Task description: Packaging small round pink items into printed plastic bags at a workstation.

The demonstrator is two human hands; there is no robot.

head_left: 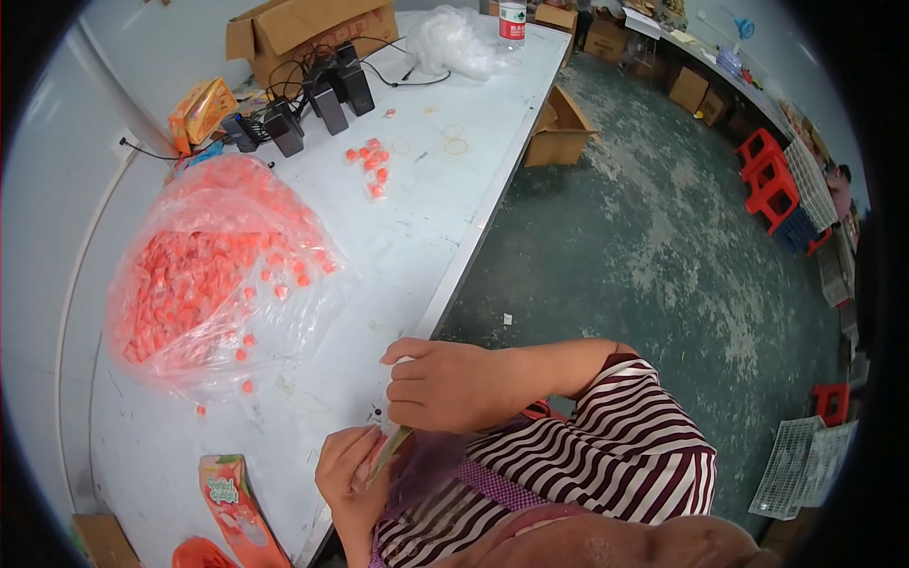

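Both my hands are at the table's near edge, close together. My left hand pinches a thin flat piece with a yellow-green edge, seen nearly edge-on; its kind is unclear. Just above it, my right hand is closed with its fingers curled. A bit of white shows at its fingers, but what they hold is mostly hidden. To the left lies a printed red and green packet. Beyond it, a clear plastic bag lies open, full of small orange-red wrapped pieces, several of which have spilled at its mouth.
More wrapped pieces lie mid-table. Black power adapters with tangled cables, a cardboard box, crumpled clear plastic and a bottle stand at the far end. Red stools and wire racks are across the floor.
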